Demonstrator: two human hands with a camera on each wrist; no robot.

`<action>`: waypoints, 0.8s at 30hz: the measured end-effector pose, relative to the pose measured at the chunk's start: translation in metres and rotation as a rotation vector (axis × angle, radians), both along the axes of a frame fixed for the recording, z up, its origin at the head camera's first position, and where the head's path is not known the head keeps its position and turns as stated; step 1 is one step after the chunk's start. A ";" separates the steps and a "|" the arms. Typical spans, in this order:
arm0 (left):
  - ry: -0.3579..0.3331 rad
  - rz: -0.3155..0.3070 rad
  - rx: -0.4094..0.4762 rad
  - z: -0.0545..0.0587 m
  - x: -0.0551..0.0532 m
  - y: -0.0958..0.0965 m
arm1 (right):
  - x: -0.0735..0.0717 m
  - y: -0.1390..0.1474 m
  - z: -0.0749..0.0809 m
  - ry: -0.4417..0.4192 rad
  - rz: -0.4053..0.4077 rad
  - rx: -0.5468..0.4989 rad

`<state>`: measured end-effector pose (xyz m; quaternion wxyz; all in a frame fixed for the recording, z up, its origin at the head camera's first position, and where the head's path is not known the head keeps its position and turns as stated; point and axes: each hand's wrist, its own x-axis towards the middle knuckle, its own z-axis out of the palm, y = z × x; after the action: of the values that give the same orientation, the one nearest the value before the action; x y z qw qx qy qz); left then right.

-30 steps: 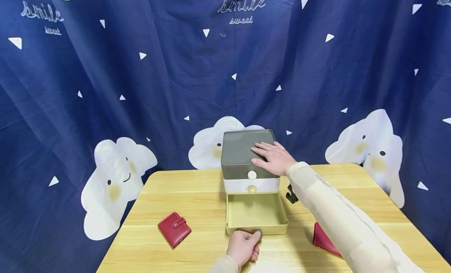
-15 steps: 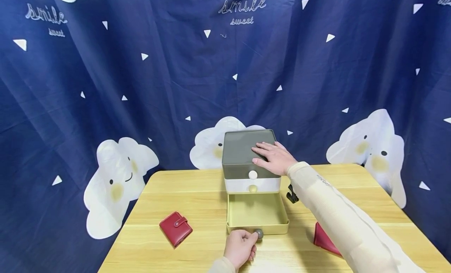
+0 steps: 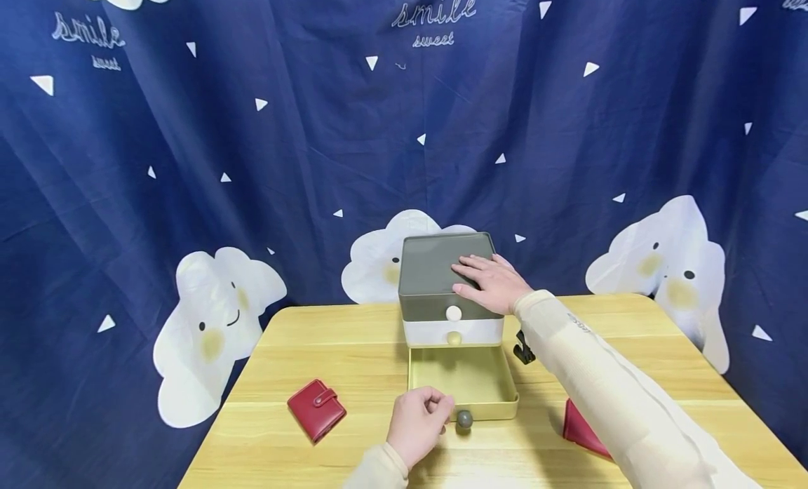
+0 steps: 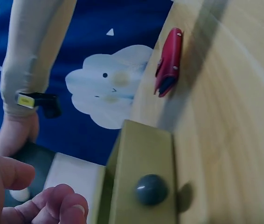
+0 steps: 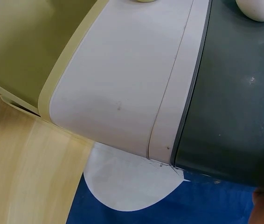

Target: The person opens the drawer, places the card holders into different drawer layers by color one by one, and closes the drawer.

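Observation:
A small desktop drawer unit (image 3: 429,261) stands on the table, with grey, white and yellow-green tiers. Its bottom yellow-green drawer (image 3: 492,411) is pulled out, and I see nothing inside its visible part. My right hand (image 3: 492,284) rests on the grey top with fingers spread; only a bit of it shows in the right wrist view. Just left of the drawer's dark grey knob (image 3: 463,419) is my left hand (image 3: 418,422), holding nothing. In the left wrist view its thumb and loosely bent fingers (image 4: 59,205) are apart from the knob (image 4: 151,190).
A red snap wallet (image 3: 317,410) lies on the table (image 3: 360,377) to the left. Another red wallet (image 4: 170,63) lies to the right, partly behind my right forearm in the head view. A dark blue curtain (image 3: 303,124) with clouds hangs behind.
My left hand has let go of the drawer's grey knob and shifted left and slightly up. The right hand stays on the grey top. The drawer remains pulled out.

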<state>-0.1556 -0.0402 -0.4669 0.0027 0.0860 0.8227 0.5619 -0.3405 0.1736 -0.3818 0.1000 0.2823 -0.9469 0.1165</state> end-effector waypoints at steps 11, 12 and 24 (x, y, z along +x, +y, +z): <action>0.157 0.014 -0.127 0.036 -0.006 -0.010 | -0.002 0.002 -0.003 0.006 0.002 0.001; 0.161 0.012 -0.135 0.039 -0.007 -0.010 | -0.002 0.002 -0.003 0.006 0.000 0.001; 0.386 0.025 -0.423 0.078 -0.038 -0.021 | -0.003 0.002 -0.004 0.010 0.000 0.011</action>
<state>-0.1934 -0.0614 -0.3885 -0.1432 0.1787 0.9080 0.3509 -0.3433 0.1757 -0.3855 0.1031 0.2832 -0.9471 0.1098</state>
